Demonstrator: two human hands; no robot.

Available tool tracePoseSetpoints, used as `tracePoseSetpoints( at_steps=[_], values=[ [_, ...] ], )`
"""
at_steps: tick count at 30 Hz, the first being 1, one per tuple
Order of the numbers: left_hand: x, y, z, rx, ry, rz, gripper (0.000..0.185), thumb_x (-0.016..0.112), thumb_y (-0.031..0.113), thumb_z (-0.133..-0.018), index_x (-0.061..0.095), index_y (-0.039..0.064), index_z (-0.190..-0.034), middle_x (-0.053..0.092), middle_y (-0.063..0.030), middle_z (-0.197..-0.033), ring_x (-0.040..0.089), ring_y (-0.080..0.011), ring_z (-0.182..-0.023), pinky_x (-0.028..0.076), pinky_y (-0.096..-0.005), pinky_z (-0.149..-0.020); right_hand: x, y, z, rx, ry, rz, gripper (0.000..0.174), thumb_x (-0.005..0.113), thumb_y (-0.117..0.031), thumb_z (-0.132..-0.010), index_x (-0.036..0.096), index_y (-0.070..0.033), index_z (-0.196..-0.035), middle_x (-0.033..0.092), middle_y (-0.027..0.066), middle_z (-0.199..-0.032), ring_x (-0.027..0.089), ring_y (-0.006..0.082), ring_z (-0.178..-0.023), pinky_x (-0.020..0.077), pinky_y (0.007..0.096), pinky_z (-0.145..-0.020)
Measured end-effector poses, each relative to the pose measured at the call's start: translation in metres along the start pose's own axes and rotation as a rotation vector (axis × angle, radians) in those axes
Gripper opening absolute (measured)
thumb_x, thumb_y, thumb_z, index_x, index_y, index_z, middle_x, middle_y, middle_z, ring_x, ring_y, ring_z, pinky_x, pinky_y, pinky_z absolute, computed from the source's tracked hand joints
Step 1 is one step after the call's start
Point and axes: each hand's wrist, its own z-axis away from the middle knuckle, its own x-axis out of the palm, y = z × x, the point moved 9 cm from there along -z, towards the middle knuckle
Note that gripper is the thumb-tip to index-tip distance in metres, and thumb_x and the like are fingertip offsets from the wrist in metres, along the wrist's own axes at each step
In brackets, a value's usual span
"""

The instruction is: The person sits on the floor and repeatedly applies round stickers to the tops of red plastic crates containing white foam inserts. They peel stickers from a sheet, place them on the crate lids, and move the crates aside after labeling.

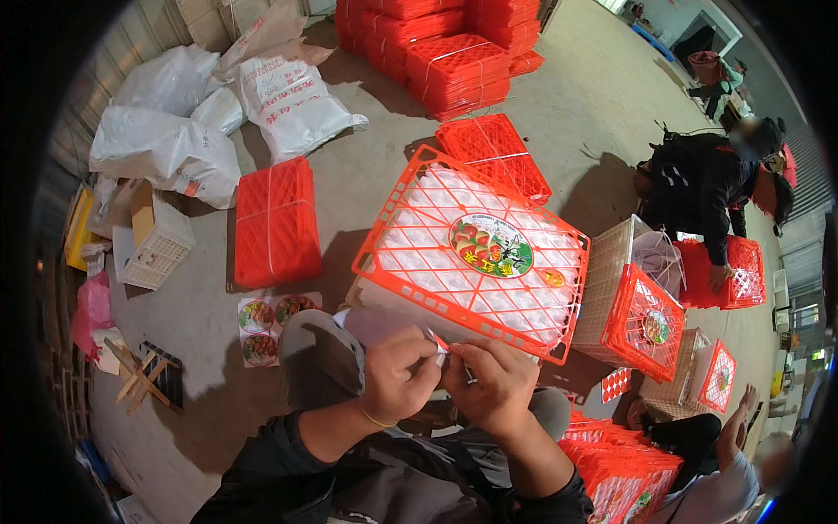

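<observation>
My left hand point(402, 373) pinches a pale sheet point(376, 325), seemingly a sticker backing, that extends over my left knee. Fingertips of my right hand point(492, 380) meet the left ones at the sheet's corner, where a small red bit point(441, 342) shows; its exact form is hidden. Directly beyond both hands lies a red plastic lattice lid point(419, 278) on a pale box point(393, 301). White cushioning material point(419, 203) shows through the lattice. The lid carries a large round fruit label point(491, 244) and a small orange oval sticker point(548, 278).
Strapped red lattice stacks point(278, 223) stand left and beyond. Round-label sheets point(258, 331) lie on the floor by my left knee. White sacks point(288, 105) sit far left. Lidded baskets point(602, 295) stand right, near a bending person point(700, 177) and a seated person point(707, 491).
</observation>
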Motion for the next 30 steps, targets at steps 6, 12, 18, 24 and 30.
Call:
tracePoseSetpoints(
  at_steps=[6,12,18,24,30],
  values=[
    [-0.034,-0.026,0.009,-0.068,0.038,-0.055,0.010,0.065,-0.002,-0.082,0.059,0.000,-0.075,0.053,-0.0102,-0.068,0.051,-0.0216,-0.058,0.038,-0.0332,-0.054,0.050,0.059,0.006,0.771,-0.173,-0.619,0.011,0.071,-0.009,-0.088,0.072,0.002,-0.089,0.071,0.0061,-0.078,0.065,0.0110,-0.067,0.0508,0.0261,-0.060],
    [-0.097,-0.069,0.045,-0.221,0.183,0.061,0.020,0.067,0.001,-0.082,0.049,0.001,-0.072,0.046,-0.0031,-0.072,0.037,-0.0102,-0.059,0.029,-0.0274,-0.053,0.102,0.126,-0.062,0.614,-0.019,-0.335,0.024,0.067,-0.017,-0.094,0.074,0.005,-0.088,0.072,0.0093,-0.075,0.064,0.0106,-0.068,0.0510,0.0288,-0.064],
    [-0.138,-0.072,0.064,-0.140,0.234,0.076,0.021,0.065,0.000,-0.079,0.046,0.002,-0.071,0.044,-0.0033,-0.071,0.037,-0.0114,-0.060,0.028,-0.0283,-0.053,0.172,0.130,-0.114,0.031,-0.041,0.578,0.014,0.066,-0.014,-0.081,0.066,-0.012,-0.067,0.067,0.0064,-0.070,0.066,0.0257,-0.064,0.0529,0.0416,-0.055],
    [-0.144,-0.069,0.056,-0.145,0.178,0.237,0.014,0.061,0.000,-0.075,0.048,0.003,-0.071,0.049,-0.0113,-0.086,0.047,-0.0194,-0.075,0.038,-0.0310,-0.068,0.224,0.127,-0.064,0.006,-0.325,0.507,0.033,0.060,-0.022,-0.092,0.067,-0.001,-0.117,0.065,0.0116,-0.127,0.062,0.0287,-0.116,0.0484,0.0460,-0.094],
    [-0.128,-0.015,0.036,0.219,-0.066,-0.095,0.007,0.059,0.010,-0.061,0.055,0.006,-0.064,0.056,-0.0240,-0.124,0.052,-0.0413,-0.112,0.043,-0.0449,-0.089,0.184,0.131,-0.063,0.211,-0.404,0.076,0.058,0.066,-0.036,-0.094,0.054,-0.001,-0.139,0.056,0.0191,-0.142,0.049,0.0382,-0.134,0.0399,0.0525,-0.109]
  ],
)
